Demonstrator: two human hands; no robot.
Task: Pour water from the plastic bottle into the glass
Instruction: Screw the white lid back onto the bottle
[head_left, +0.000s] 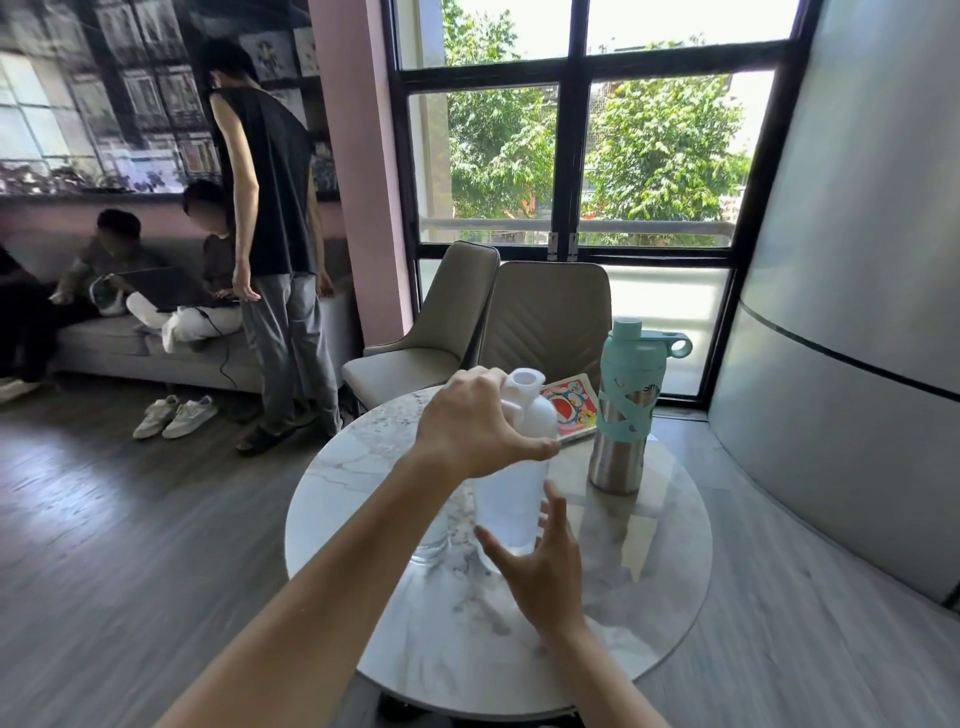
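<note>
A white translucent plastic bottle (511, 499) stands upright on the round marble table (358, 467), its lid still on top. My left hand (467, 426) reaches over from the left and grips the bottle's shoulder just below the lid. My right hand (540, 571) is at the bottle's lower part, thumb and fingers spread on either side of it; I cannot tell whether they touch. A clear glass (430, 550) stands just left of the bottle, mostly hidden behind my left forearm.
A steel flask with a teal sleeve and lid (626, 415) stands at the table's back right, next to a colourful book (571, 408). Two beige chairs (545, 317) are behind the table. A person (275, 208) stands to the left, others sit on a sofa (104, 338).
</note>
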